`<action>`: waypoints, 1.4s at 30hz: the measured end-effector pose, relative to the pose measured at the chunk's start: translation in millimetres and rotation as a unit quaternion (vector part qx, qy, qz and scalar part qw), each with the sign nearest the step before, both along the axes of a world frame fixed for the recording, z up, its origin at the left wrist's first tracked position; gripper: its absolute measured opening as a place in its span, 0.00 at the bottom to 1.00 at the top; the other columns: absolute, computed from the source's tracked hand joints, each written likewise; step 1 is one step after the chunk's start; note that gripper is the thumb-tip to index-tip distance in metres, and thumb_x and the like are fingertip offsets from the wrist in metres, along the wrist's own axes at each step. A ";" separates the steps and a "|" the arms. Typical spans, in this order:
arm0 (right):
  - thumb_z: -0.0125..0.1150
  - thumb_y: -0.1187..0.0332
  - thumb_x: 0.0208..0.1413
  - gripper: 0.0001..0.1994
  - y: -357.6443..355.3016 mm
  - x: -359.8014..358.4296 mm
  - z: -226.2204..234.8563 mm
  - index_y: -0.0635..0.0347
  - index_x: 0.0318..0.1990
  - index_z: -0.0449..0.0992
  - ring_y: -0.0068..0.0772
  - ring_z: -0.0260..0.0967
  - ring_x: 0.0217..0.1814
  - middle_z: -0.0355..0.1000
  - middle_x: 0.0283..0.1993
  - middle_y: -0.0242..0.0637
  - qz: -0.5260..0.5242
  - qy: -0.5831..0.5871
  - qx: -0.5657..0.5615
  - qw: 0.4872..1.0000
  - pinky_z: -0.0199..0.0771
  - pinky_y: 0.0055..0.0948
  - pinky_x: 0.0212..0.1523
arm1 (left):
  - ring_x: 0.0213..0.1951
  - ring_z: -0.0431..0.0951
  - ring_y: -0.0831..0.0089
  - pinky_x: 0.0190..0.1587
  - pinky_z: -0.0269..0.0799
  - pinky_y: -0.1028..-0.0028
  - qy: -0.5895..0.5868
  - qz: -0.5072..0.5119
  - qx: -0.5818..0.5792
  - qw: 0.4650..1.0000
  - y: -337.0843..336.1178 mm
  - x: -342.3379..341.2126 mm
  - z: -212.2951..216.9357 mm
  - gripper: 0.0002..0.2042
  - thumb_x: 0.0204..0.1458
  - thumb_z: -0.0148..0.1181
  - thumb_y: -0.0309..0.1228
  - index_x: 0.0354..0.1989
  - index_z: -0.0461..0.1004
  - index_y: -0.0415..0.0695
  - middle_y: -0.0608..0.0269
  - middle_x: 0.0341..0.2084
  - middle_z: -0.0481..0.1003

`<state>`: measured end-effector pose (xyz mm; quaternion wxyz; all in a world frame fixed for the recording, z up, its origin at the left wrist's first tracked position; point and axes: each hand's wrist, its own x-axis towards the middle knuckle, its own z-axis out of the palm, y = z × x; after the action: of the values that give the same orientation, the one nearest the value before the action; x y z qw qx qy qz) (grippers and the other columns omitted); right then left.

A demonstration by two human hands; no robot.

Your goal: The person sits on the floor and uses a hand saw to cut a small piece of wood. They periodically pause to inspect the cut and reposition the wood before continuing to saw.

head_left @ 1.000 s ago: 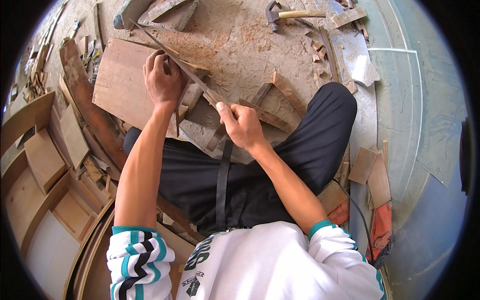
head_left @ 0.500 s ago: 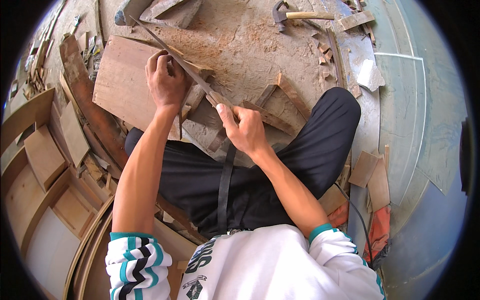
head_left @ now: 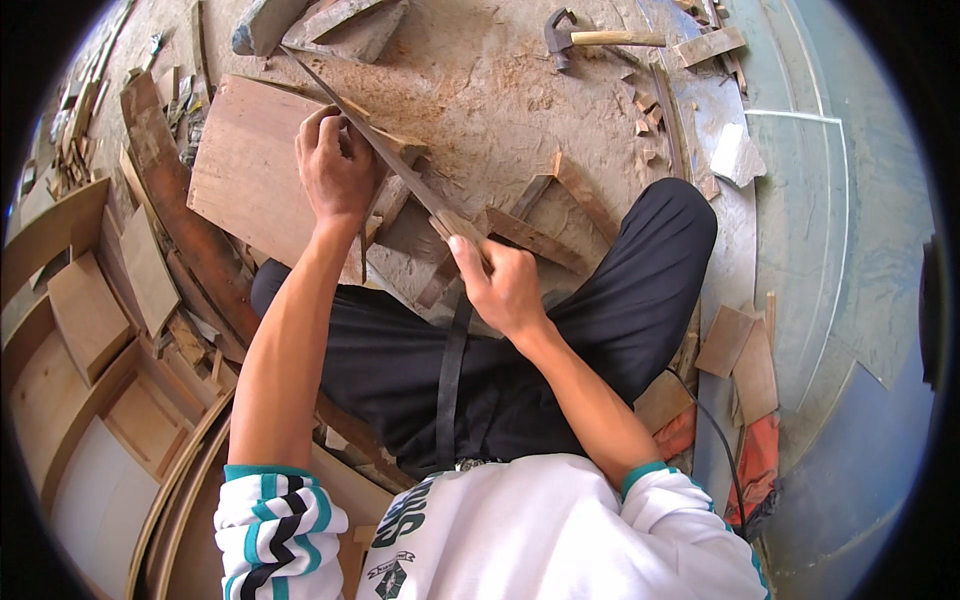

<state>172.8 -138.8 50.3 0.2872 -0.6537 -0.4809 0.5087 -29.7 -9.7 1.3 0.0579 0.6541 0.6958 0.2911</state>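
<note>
My right hand [head_left: 505, 287] is closed around the wooden handle of a handsaw [head_left: 402, 168]. Its long, tapering blade points up and left, seen nearly edge-on. Just left of the blade, my left hand [head_left: 338, 170] has its fingers curled at the right edge of a flat wooden board [head_left: 245, 165]; its fingertips are partly hidden. The blade runs close past these fingers, along the board's right side. Wood pieces lie beneath the blade, and the exact place where it meets the wood is hard to make out.
A claw hammer [head_left: 600, 39] lies on the floor at the far right. Joined wood strips [head_left: 540, 240] are between my knees. Glass sheets [head_left: 800, 220] lie on the right. Curved wooden frames [head_left: 75, 430] are stacked on the left. A dark cable [head_left: 722, 440] runs beside my right knee.
My right hand has drawn the saw back a little, down and to the right. My left hand stays at the board's edge, with only a slight shift.
</note>
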 end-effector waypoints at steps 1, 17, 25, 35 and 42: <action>0.58 0.50 0.65 0.29 0.6 1.3 2.3 0.68 0.20 0.72 0.34 0.58 0.15 0.62 0.13 0.45 0.007 -0.014 -0.005 1.000 0.60 0.38 0.21 | 0.50 0.74 0.52 0.54 0.70 0.60 0.003 -0.003 0.005 1.000 -0.4 0.2 0.1 0.07 0.54 0.61 0.28 0.40 0.77 0.41 0.55 0.47 0.76; 0.56 0.48 0.65 0.30 19.6 -16.3 12.9 0.69 0.21 0.75 0.36 0.68 0.17 0.67 0.14 0.44 0.002 -0.022 -0.013 1.000 0.66 0.37 0.24 | 0.47 0.74 0.52 0.51 0.71 0.58 0.012 -0.015 0.036 0.999 1.0 5.5 6.2 0.07 0.53 0.60 0.28 0.39 0.77 0.41 0.55 0.43 0.76; 0.55 0.46 0.65 0.32 8.6 -10.3 23.2 0.69 0.19 0.73 0.34 0.66 0.17 0.66 0.13 0.44 -0.014 -0.018 -0.007 1.000 0.65 0.38 0.23 | 0.44 0.74 0.51 0.49 0.71 0.59 0.015 -0.007 0.045 0.999 -0.6 4.3 5.2 0.06 0.55 0.60 0.28 0.38 0.77 0.41 0.55 0.41 0.76; 0.57 0.50 0.66 0.28 46.9 -40.4 9.0 0.68 0.22 0.76 0.31 0.66 0.17 0.67 0.14 0.44 -0.001 -0.070 0.027 0.997 0.65 0.35 0.23 | 0.43 0.73 0.50 0.49 0.71 0.58 0.033 -0.019 0.047 0.998 -0.4 6.5 3.8 0.06 0.57 0.58 0.27 0.40 0.76 0.41 0.54 0.40 0.76; 0.57 0.49 0.66 0.30 14.5 -19.7 13.6 0.69 0.21 0.74 0.30 0.65 0.16 0.66 0.14 0.44 -0.015 -0.025 -0.024 0.999 0.64 0.37 0.23 | 0.47 0.73 0.49 0.52 0.70 0.57 0.007 -0.018 0.041 0.999 -0.4 5.3 -0.6 0.08 0.54 0.60 0.27 0.41 0.73 0.39 0.51 0.42 0.74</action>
<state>153.1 -124.3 63.9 0.2666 -0.6802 -0.4660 0.4992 -24.4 -10.1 0.7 0.0311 0.6701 0.6718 0.3141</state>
